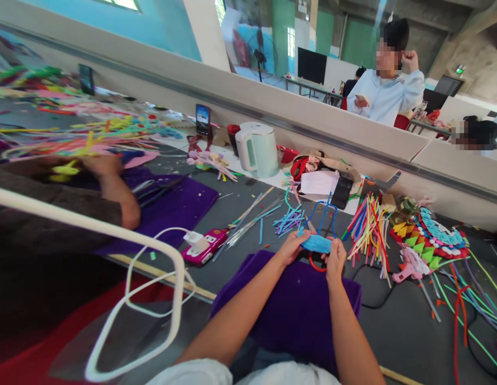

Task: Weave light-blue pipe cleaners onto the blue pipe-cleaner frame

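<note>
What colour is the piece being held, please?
The held piece is blue, seen best in the head view.

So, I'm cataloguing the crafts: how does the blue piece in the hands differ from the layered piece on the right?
The blue piece is held between the left hand and right hand; the layered piece lies on the table. The blue piece looks plain blue; the layered piece is multicoloured and larger. Both show blue.

Behind the craft piece (317, 244), leftward, stands the kettle (266, 152).
</note>
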`<state>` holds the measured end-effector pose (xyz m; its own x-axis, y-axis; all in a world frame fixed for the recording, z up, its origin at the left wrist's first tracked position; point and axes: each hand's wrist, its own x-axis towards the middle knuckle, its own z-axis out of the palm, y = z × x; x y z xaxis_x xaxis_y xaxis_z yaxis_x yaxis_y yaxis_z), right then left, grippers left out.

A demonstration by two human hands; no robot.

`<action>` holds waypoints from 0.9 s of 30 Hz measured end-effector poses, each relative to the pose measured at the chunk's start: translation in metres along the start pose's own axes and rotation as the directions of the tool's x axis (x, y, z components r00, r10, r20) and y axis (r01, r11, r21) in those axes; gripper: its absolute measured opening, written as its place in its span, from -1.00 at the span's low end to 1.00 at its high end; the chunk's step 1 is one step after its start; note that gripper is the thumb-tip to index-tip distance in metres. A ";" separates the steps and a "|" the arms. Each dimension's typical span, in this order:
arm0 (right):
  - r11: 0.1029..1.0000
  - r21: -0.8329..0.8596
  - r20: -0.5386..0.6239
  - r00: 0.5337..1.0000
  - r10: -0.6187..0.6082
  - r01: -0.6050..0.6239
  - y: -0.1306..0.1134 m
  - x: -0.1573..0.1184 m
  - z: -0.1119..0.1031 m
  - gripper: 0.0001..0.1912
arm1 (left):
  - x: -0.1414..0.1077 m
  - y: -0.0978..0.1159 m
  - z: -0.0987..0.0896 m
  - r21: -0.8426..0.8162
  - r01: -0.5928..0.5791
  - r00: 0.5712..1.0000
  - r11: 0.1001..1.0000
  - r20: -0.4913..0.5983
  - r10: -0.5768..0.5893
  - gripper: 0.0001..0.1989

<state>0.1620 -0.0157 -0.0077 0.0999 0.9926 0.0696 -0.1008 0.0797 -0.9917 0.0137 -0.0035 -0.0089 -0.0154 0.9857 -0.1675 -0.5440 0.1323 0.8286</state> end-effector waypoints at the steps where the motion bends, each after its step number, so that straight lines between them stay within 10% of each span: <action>1: 1.000 -0.001 -0.013 1.000 -0.008 0.008 0.000 0.000 -0.001 -0.52 | 0.000 -0.001 0.000 -0.002 -0.001 1.000 1.000 0.000 0.001 -0.69; 11: 0.960 -0.138 0.021 0.969 -0.245 0.245 -0.002 -0.004 -0.007 -0.59 | -0.001 -0.003 -0.002 -0.105 0.036 0.999 0.994 0.023 -0.034 -0.49; 27: 0.978 -0.034 -0.127 0.970 -0.208 0.205 -0.006 -0.007 -0.009 -0.45 | -0.002 -0.002 0.002 -0.086 0.068 0.991 0.994 0.119 -0.057 -0.51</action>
<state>0.1707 -0.0237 -0.0031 0.2432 0.9345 0.2600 -0.0447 0.2785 -0.9594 0.0164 -0.0057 -0.0089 0.1157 0.9819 -0.1497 -0.6141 0.1892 0.7662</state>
